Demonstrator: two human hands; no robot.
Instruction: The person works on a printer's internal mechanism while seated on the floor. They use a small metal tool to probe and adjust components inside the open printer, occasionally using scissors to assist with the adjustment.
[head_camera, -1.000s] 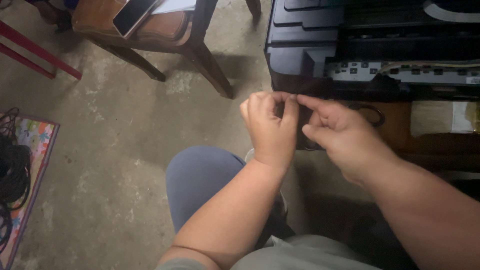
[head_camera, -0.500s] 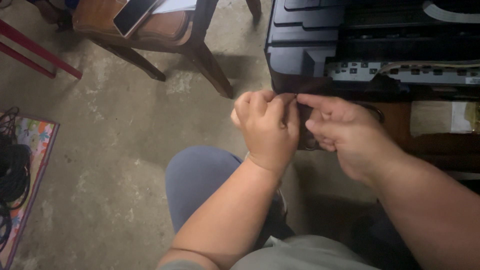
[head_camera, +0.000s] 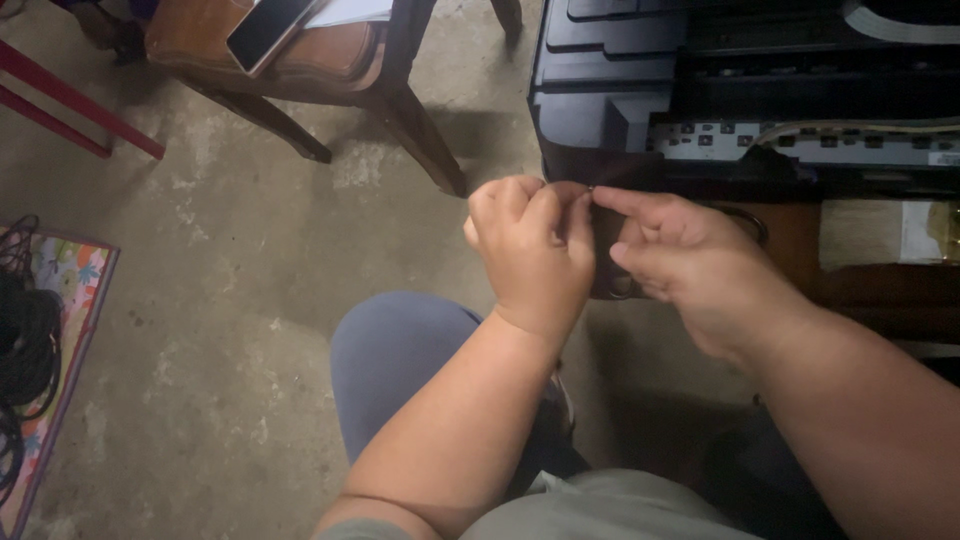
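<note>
We note our left hand and right hand meeting just in front of the opened dark machine. Both grips are pressed together, pinching one small dark part between fingertips; its kind cannot be told. A wooden chair carrying a phone stands on the concrete floor.

Dim, stained concrete floor, wooden chair, colourful mat at left.

Head view: worn on the person's head, facing steeply down.
Nearness: close over the left hand and right hand.
Shared: single view only.
</note>
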